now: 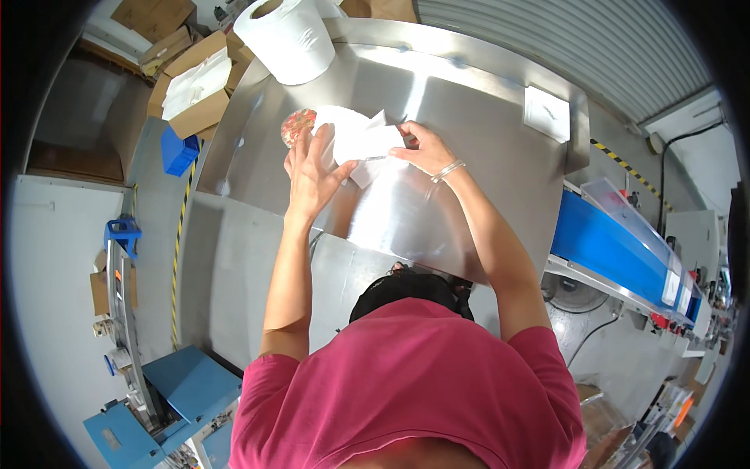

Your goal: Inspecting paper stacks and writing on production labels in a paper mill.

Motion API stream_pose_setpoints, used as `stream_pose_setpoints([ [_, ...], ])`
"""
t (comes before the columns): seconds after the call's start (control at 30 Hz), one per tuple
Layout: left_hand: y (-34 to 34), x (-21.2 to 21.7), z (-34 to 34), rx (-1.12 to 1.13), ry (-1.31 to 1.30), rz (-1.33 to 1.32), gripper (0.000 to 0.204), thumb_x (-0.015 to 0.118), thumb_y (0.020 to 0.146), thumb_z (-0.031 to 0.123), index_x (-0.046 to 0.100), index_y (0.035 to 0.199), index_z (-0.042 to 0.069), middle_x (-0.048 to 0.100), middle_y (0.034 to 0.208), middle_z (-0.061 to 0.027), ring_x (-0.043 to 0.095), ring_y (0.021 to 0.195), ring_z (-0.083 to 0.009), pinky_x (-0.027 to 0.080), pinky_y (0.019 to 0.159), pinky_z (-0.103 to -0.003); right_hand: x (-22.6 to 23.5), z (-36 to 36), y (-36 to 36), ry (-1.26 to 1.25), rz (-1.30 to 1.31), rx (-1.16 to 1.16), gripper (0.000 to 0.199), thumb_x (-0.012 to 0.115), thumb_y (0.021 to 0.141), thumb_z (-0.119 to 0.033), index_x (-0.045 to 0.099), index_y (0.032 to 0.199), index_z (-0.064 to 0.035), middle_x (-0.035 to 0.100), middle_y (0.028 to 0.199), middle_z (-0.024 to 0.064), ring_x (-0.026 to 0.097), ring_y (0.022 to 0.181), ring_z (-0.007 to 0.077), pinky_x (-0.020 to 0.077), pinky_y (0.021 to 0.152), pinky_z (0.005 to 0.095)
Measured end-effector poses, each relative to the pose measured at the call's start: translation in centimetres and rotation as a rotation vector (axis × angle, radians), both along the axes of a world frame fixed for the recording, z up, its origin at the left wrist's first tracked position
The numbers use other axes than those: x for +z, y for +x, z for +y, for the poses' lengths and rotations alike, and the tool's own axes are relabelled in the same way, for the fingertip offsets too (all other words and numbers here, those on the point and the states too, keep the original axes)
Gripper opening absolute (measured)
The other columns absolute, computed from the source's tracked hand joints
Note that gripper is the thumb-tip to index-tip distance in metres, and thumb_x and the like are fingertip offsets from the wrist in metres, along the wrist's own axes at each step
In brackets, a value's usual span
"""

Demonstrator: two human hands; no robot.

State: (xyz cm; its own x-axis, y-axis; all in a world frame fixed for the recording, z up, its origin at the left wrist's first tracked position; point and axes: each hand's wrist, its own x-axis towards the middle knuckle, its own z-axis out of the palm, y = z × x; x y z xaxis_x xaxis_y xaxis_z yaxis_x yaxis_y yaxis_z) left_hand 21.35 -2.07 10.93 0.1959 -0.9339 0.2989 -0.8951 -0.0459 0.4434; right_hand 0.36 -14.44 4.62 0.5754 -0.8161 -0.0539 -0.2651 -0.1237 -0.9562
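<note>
A thin white sheet or wrapper [369, 142] lies folded and creased on the steel table, between my hands. My left hand [311, 173] rests at its left part, fingers apart and the thumb reaching toward its near edge. At its right edge, the thumb and fingers of my right hand [426, 150] pinch the white material. A rounded item with a red speckled pattern [297, 127] sits just beyond my left fingertips, partly covered by white material. What lies under the sheet is hidden. A pale bracelet [448, 170] circles my right wrist.
The steel table [492, 180] has a raised rim. A large white roll [289, 43] stands at its far left, and a white card [547, 114] is at the far right corner. An open carton [191, 117] is left. A blue conveyor belt [605, 238] runs along the right.
</note>
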Motion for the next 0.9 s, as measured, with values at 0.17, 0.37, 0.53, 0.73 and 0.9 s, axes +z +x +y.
stream_pose_setpoints([
  [0.17, 0.0, 0.7, -0.3, 0.024, -0.028, 0.086, 0.073, 0.074, 0.076, 0.045, 0.050, 0.133, 0.005, 0.041, 0.140, -0.0257, 0.039, 0.128, -0.0403, 0.026, 0.107, -0.050, -0.6, -0.7, 0.3, 0.017, -0.014, 0.077, 0.050, 0.076, 0.078, -0.015, 0.055, 0.122, -0.0033, 0.061, 0.111, 0.0055, 0.059, 0.094, 0.0138, 0.0491, 0.083, 0.0286],
  [0.37, -0.3, 1.2, -1.0, 0.080, 0.032, 0.060, 0.071, 0.073, 0.077, 0.045, 0.052, 0.131, 0.004, 0.047, 0.134, -0.0248, 0.040, 0.127, -0.0390, 0.029, 0.104, -0.050, -0.1, -0.7, 0.6, 0.103, -0.098, 0.203, 0.052, 0.071, 0.078, -0.008, 0.054, 0.127, -0.0047, 0.062, 0.108, 0.0045, 0.058, 0.099, 0.0129, 0.0472, 0.088, 0.0272],
  [0.53, -0.7, 1.7, -1.9, 0.119, 0.129, -0.007, 0.071, 0.073, 0.076, 0.046, 0.052, 0.130, 0.005, 0.050, 0.130, -0.0235, 0.041, 0.127, -0.0386, 0.031, 0.102, -0.051, 0.5, 0.3, 0.0, 0.133, -0.085, 0.235, 0.054, 0.071, 0.074, -0.010, 0.057, 0.126, -0.0064, 0.064, 0.111, 0.0080, 0.060, 0.100, 0.0161, 0.0481, 0.089, 0.0276],
  [0.73, -1.4, 1.2, -2.9, 0.127, 0.189, -0.122, 0.078, 0.075, 0.072, 0.040, 0.044, 0.136, 0.007, 0.047, 0.134, -0.0229, 0.041, 0.127, -0.0395, 0.029, 0.103, -0.054, -0.6, -0.1, -2.8, 0.212, -0.048, 0.127, 0.053, 0.064, 0.074, -0.007, 0.056, 0.126, -0.0040, 0.065, 0.111, 0.0076, 0.059, 0.101, 0.0138, 0.0472, 0.088, 0.0271],
  [0.9, 0.7, -0.8, -3.5, 0.126, 0.013, -0.196, 0.081, 0.076, 0.072, 0.029, 0.037, 0.138, 0.002, 0.044, 0.138, -0.0211, 0.039, 0.130, -0.0374, 0.031, 0.105, -0.054, 1.0, 2.4, -7.7, 0.285, -0.240, -0.081, 0.045, 0.068, 0.085, -0.019, 0.054, 0.123, -0.0012, 0.065, 0.108, 0.0098, 0.061, 0.095, 0.0140, 0.0481, 0.083, 0.0272],
])
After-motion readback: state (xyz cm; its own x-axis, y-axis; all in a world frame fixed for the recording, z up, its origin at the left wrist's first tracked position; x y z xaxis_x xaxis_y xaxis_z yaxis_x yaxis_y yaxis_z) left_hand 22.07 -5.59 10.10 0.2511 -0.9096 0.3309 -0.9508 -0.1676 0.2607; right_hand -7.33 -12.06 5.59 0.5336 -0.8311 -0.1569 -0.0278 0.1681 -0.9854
